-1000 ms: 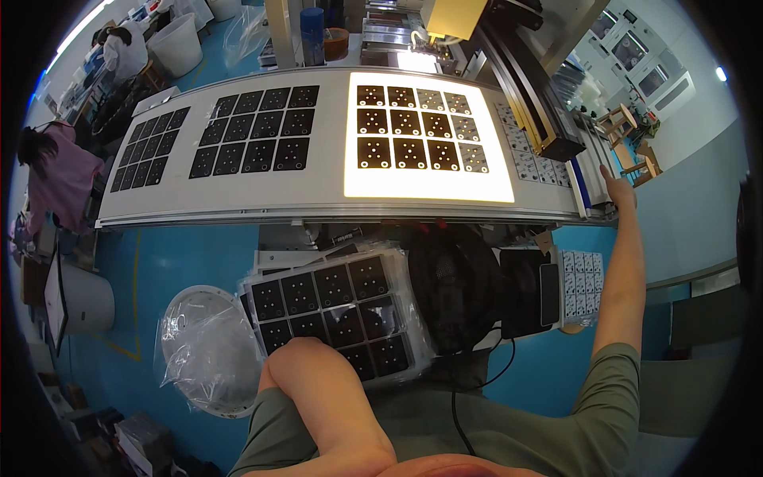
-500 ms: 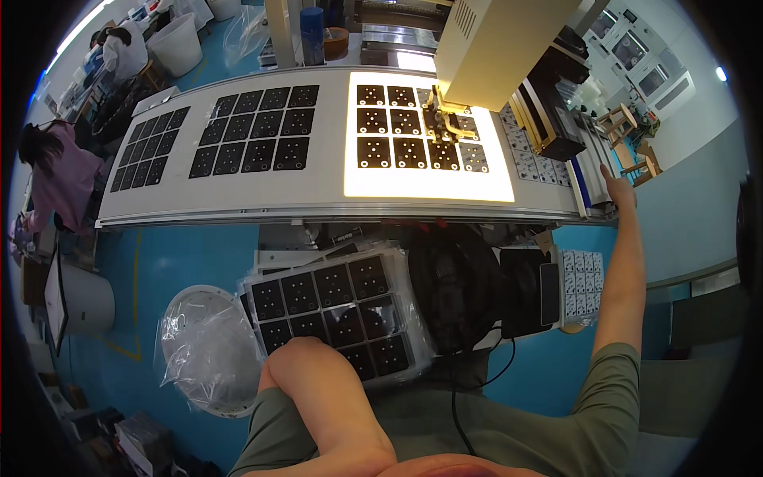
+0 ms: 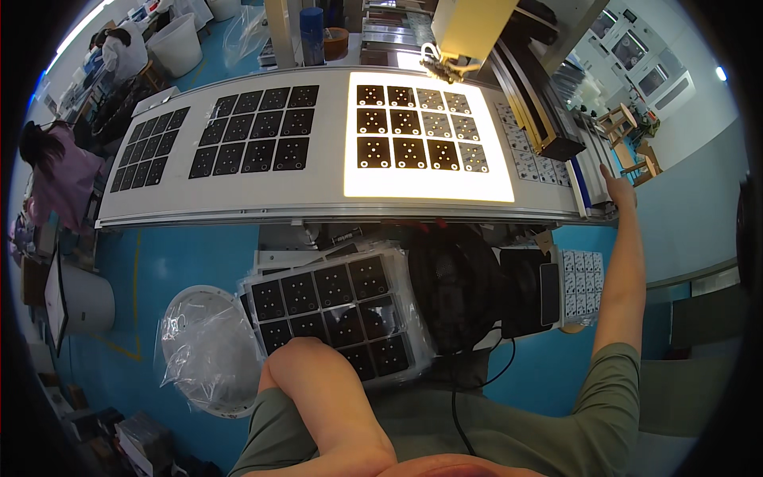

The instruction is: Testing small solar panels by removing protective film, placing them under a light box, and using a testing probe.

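Note:
My right hand [image 3: 620,191] rests at the right end of the long work table [image 3: 302,195], beside a pale roller-like bar [image 3: 590,179]. One finger is stretched out along the edge; the others are mostly hidden. My left arm is bent in front of me, its elbow over a plastic-wrapped stack of black card sheets [image 3: 330,296], and the hand is out of view. On the table, a lit white panel [image 3: 429,187] carries a grid of square cards, some black and some grey patterned. Behind it hangs a cream machine head [image 3: 469,32] with a metal pick-up tool [image 3: 445,65].
Two more black card grids [image 3: 254,127] [image 3: 151,149] lie on the table's left. A white bin with clear plastic film [image 3: 211,350] stands on the blue floor. A phone [image 3: 549,295] and patterned grey sheets [image 3: 582,285] lie near my right arm. Other people sit at far left.
The machine head and its pick-up tool have moved back from over the lit panel, uncovering grey patterned cards in the grid's right part. My arms look unchanged.

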`<state>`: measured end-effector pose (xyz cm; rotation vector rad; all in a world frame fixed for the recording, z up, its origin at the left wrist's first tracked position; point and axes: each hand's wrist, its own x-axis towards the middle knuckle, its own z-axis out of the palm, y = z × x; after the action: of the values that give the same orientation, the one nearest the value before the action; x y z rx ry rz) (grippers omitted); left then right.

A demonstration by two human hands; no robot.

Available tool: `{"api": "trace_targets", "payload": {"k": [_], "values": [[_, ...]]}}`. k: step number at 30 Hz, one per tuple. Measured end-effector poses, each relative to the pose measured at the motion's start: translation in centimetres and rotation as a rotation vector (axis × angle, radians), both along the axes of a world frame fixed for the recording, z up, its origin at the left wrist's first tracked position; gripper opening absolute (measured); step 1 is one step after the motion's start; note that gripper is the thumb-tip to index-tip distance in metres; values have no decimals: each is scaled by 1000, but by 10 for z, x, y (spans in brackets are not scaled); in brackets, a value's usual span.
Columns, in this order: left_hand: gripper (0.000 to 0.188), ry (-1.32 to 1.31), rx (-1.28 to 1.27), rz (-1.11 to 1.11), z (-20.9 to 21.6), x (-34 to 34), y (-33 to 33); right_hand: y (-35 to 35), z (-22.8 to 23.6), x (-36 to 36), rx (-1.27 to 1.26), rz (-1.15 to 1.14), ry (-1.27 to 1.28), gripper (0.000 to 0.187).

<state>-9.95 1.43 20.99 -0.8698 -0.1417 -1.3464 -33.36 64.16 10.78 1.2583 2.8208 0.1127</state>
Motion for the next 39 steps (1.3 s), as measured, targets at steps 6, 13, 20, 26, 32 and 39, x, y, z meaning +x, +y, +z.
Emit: {"api": "trace_targets", "payload": {"k": [6, 13, 20, 26, 32, 39], "values": [[49, -1, 22, -16, 2, 1, 1, -3, 6, 4, -13, -20, -20, 124], [48, 39, 30, -25, 4, -3, 4, -13, 8, 4, -43, -27, -15, 124], [49, 3, 23, -1, 4, -4, 1, -1, 3, 2, 1, -8, -1, 124], [51, -17, 5, -5, 3, -3, 0, -4, 3, 3, -17, -11, 4, 124], [50, -9, -29, -66, 4, -1, 0, -8, 5, 3, 3, -26, -2, 124], [50, 14, -1, -59, 6, -4, 2, -14, 8, 3, -69, -44, -34, 124]]}}
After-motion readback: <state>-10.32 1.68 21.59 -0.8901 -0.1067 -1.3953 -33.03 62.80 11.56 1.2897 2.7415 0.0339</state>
